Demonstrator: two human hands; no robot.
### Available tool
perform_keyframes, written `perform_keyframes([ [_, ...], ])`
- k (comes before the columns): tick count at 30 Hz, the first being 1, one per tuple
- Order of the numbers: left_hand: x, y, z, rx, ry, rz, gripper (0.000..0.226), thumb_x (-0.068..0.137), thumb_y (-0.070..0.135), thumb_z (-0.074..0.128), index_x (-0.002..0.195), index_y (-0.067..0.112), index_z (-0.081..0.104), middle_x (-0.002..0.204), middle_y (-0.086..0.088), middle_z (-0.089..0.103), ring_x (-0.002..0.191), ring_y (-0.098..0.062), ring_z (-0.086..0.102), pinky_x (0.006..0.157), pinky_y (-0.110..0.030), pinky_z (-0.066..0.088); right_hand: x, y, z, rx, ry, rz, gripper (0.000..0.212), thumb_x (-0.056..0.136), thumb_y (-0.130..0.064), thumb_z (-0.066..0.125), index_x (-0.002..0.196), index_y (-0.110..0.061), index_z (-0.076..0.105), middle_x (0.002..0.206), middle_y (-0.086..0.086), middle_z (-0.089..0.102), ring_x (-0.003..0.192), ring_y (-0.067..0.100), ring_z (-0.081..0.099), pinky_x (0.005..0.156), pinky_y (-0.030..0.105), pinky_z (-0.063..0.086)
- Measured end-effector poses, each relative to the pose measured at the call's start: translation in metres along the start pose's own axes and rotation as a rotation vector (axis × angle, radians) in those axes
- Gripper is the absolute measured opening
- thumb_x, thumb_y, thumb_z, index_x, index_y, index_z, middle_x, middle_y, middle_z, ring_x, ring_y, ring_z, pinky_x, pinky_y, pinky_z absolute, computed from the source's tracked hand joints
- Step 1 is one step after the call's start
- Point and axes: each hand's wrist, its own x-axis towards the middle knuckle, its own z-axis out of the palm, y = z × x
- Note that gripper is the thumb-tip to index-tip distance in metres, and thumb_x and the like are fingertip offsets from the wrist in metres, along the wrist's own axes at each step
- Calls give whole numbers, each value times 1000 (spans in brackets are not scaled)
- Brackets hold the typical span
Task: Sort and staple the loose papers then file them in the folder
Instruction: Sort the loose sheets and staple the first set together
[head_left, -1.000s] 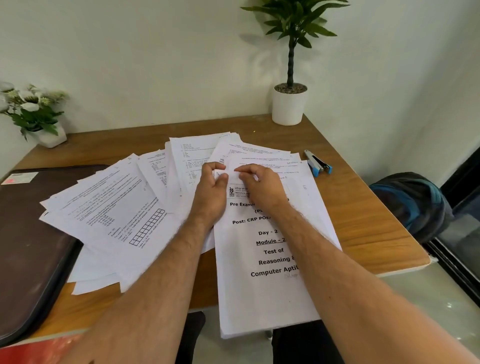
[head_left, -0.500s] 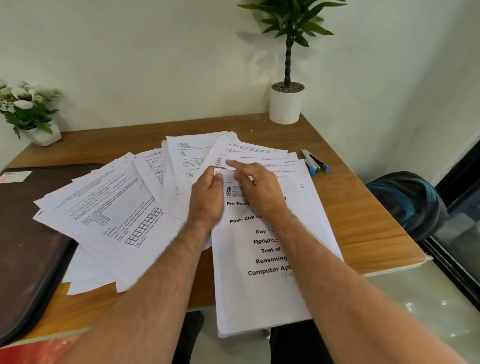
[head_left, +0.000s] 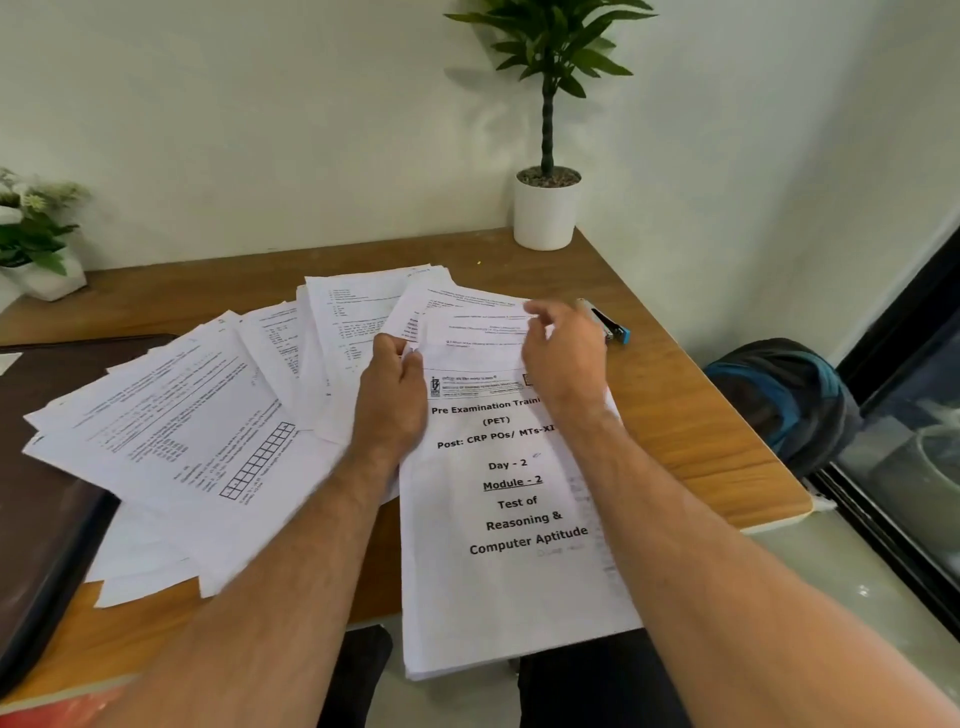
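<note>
Loose printed papers lie fanned across the wooden table. A stack topped by a cover sheet reading "Pre Examination Training" overhangs the table's near edge. My left hand pinches the top left corner of that stack. My right hand hovers over the stack's top right, fingers apart and blurred, holding nothing. A blue and grey stapler lies just right of my right hand. The dark brown folder lies at the table's left, partly under the papers.
A white pot with a tall green plant stands at the back right corner. A flower pot sits at the back left. A dark and blue bag rests on the floor right of the table.
My right hand lifted off the cover sheet and moved up and right toward the stapler. My left hand kept its hold on the stack's corner.
</note>
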Motion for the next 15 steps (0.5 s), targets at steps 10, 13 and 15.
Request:
perform_keyframes([
  [10, -2, 5, 8, 76, 13, 22, 11, 106, 20, 43, 102, 11, 47, 96, 1, 60, 90, -22, 56, 72, -30, 35, 24, 44, -27, -625, 63, 188, 29, 91, -12, 52, 118, -6, 62, 120, 14, 50, 108, 32, 49, 84, 39, 43],
  [13, -7, 5, 12, 73, 15, 27, 10, 107, 19, 43, 100, 11, 46, 92, 3, 59, 87, -20, 54, 68, -30, 33, 24, 52, -30, -625, 23, 283, 33, 89, -12, 55, 121, -6, 59, 124, 16, 51, 114, 33, 47, 89, 40, 42],
  [15, -7, 6, 12, 72, 15, 30, 10, 107, 19, 43, 100, 12, 46, 92, 3, 59, 87, -19, 54, 66, -30, 34, 25, 55, -31, -594, 28, 294, 32, 91, -11, 55, 122, -5, 58, 125, 17, 51, 115, 34, 47, 90, 41, 44],
])
